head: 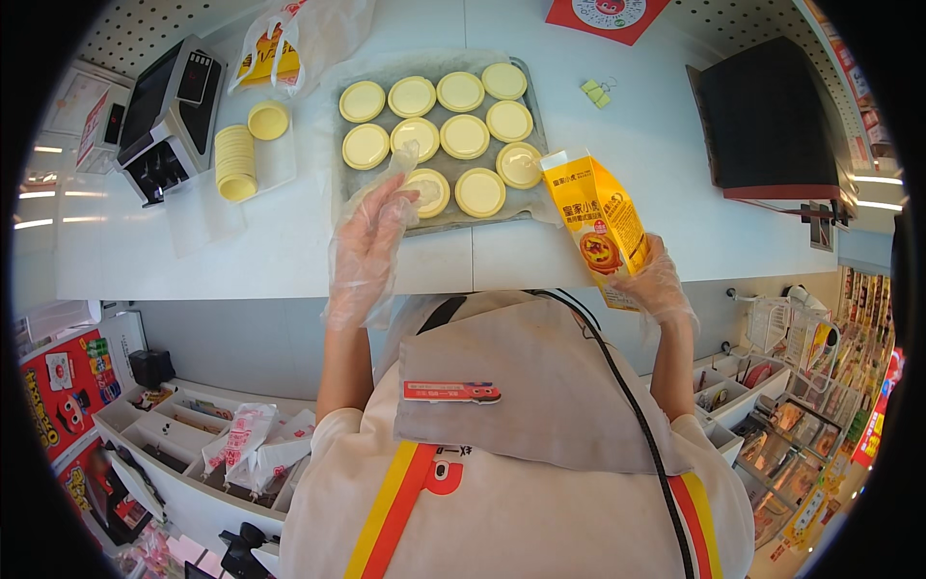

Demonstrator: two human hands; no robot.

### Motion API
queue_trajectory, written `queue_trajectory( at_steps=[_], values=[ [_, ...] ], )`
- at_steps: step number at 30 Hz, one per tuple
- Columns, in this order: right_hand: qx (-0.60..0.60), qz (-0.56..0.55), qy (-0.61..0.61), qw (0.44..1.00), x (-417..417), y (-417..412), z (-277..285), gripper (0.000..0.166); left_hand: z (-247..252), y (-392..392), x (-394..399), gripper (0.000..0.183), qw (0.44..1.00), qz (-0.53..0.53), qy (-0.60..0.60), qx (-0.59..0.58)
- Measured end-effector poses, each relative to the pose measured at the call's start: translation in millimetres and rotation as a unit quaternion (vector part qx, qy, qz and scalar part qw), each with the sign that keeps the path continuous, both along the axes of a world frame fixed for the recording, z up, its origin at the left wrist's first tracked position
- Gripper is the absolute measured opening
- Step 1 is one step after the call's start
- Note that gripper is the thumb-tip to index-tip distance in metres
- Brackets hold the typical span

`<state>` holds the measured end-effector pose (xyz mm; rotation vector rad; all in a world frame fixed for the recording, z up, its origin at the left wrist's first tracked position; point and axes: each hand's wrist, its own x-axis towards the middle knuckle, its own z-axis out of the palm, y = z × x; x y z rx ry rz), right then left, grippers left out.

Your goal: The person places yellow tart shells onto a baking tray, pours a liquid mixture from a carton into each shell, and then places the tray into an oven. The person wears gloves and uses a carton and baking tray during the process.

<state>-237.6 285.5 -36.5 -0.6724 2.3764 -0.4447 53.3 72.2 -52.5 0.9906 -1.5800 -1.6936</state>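
Note:
A yellow carton with a picture of an egg tart is in my right hand, which wears a clear plastic glove. Its spout end leans over the right edge of a metal baking tray lined with paper. Rows of filled pale yellow tart shells stand on that tray. My left hand, gloved too, hovers at the tray's front left with fingers apart, partly covering a tart shell. Whether liquid is leaving the carton cannot be told.
To the left, stacked tart shells and one upright shell lie on a clear tray. Beyond are a black and white machine and a plastic bag. A green clip and a large black appliance are at the right.

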Motion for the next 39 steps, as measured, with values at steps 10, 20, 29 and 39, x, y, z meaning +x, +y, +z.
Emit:
queue_trajectory(
  at_steps=[10, 20, 29, 39],
  values=[
    [0.004, 0.003, 0.009, 1.000, 0.5, -0.8, 0.0, 0.081, -0.4, 1.5, 0.5, 0.041, 1.000, 0.005, 0.011, 0.005],
    [-0.023, -0.006, -0.033, 0.999, -2.0, -0.6, -4.1, 0.083, 0.5, 4.5, 1.3, 0.039, 1.000, 0.003, 0.027, 0.011],
    [-0.210, -0.066, -0.190, 0.957, -8.5, 10.9, -28.3, 0.085, 12.9, 4.4, -14.7, 0.040, 0.999, -0.036, 0.017, -0.021],
    [-0.453, -0.119, -0.253, 0.847, -39.7, 3.5, -58.2, 0.082, 27.1, 20.9, -51.5, 0.040, 0.987, -0.121, -0.030, -0.101]
  ],
)
